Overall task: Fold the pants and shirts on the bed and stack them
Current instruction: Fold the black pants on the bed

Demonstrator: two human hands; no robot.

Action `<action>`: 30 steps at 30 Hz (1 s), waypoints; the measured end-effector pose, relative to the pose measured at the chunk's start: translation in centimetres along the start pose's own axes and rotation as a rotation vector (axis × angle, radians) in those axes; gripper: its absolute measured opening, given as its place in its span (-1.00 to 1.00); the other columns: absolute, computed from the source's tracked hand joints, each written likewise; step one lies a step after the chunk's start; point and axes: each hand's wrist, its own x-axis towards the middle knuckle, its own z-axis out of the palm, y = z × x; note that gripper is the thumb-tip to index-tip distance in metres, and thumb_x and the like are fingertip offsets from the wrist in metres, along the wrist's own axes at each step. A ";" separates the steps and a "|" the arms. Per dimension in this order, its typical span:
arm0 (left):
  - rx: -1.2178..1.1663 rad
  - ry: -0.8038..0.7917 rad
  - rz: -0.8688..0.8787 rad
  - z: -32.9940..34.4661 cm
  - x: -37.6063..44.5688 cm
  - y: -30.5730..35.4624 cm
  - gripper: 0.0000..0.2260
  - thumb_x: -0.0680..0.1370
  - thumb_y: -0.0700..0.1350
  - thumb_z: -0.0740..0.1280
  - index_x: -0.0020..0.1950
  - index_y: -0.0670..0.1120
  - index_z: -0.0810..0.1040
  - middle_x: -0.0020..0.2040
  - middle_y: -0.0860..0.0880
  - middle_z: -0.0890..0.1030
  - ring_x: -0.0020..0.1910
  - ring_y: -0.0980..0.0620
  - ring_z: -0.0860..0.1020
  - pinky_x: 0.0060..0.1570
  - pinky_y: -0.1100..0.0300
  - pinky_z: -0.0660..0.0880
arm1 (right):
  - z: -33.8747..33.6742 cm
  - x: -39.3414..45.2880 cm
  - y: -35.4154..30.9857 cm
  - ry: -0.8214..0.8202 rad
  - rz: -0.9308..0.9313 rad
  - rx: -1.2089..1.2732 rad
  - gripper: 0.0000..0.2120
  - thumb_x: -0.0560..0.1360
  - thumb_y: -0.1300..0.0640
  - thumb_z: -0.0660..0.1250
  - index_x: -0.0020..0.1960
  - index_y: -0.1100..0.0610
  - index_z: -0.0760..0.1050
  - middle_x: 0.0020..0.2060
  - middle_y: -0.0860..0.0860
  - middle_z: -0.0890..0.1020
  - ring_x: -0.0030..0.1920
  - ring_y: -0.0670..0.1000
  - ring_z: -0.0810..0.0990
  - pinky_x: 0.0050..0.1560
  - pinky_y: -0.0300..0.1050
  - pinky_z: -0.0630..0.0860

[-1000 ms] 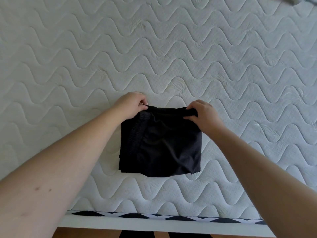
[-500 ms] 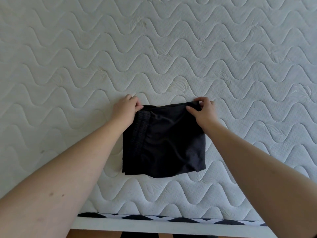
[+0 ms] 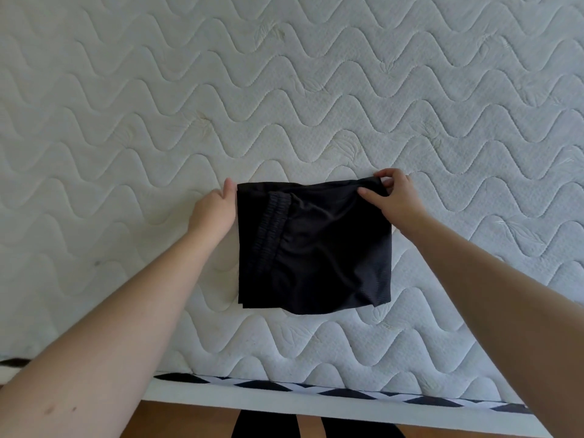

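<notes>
The folded black pants (image 3: 313, 248) lie flat on the white quilted mattress (image 3: 126, 121) of the bed, near its front edge, elastic waistband showing on the left part; the left hand (image 3: 215, 213) rests against the pants' left edge at the far corner, fingers straight and pressed together; the right hand (image 3: 395, 200) pinches the far right corner between thumb and fingers (image 3: 384, 173); a black-and-white patterned strip (image 3: 316, 388) runs along the mattress's front side.
</notes>
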 end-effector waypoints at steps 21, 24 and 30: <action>-0.762 -0.228 0.098 3.6 -10.1 -2.6 -0.70 0.51 -0.07 0.44 0.16 0.17 0.46 0.11 0.13 0.62 0.11 0.15 0.60 0.24 -0.03 0.50 | -0.5 -10.8 4.3 -0.024 -0.021 0.265 -0.87 0.50 -0.22 0.30 0.04 -0.30 0.47 -0.05 -0.25 0.64 -0.05 -0.22 0.64 0.05 -0.06 0.58; -0.875 -0.274 0.132 1.0 -13.1 -1.7 -0.64 0.45 -0.09 0.47 0.20 0.15 0.50 0.12 0.08 0.66 0.15 0.03 0.62 0.23 -0.08 0.51 | -2.5 -13.7 3.3 -0.002 -0.052 0.335 -0.79 0.47 -0.23 0.31 0.09 -0.29 0.48 0.00 -0.22 0.65 0.01 -0.19 0.64 0.07 -0.06 0.57; -0.854 -0.248 0.224 -6.5 -23.4 2.2 -0.55 0.35 0.06 0.53 0.18 0.20 0.49 0.00 0.04 0.70 0.01 0.02 0.67 -0.08 0.11 0.59 | -9.4 -22.9 -0.7 0.080 -0.123 0.408 -0.79 0.51 -0.18 0.31 0.13 -0.23 0.48 0.01 -0.17 0.66 0.03 -0.14 0.64 0.04 -0.07 0.54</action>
